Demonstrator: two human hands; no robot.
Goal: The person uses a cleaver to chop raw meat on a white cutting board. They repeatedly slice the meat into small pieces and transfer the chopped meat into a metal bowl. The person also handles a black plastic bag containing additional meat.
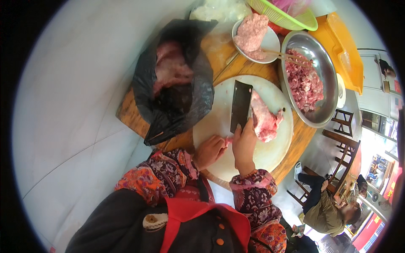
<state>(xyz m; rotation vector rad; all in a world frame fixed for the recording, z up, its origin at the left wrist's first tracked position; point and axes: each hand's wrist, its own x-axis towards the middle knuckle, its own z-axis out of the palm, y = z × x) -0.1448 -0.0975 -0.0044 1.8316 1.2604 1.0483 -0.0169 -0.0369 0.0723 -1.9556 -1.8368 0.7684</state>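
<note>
My right hand (pixel 245 147) grips a Chinese cleaver (pixel 241 106), its dark broad blade over the round white cutting board (pixel 218 161). Close beside the blade, on its right, a chunk of raw meat (pixel 265 121) with pale fat rests on the board. My left hand (pixel 209 151) is at the board's left front, its fingers curled around a small strip of meat (pixel 228 141). Part of that strip is hidden by the fingers. The cleaver's handle is mostly covered by my right hand.
A black plastic bag (pixel 199 91) holding a large piece of raw meat (pixel 174 66) stands left. Behind are a bowl of minced meat (pixel 251 34), chopsticks (pixel 284 56) and a green basket (pixel 284 14). A steel basin (pixel 327 79) of chopped meat borders the board. A seated person (pixel 326 218) is right.
</note>
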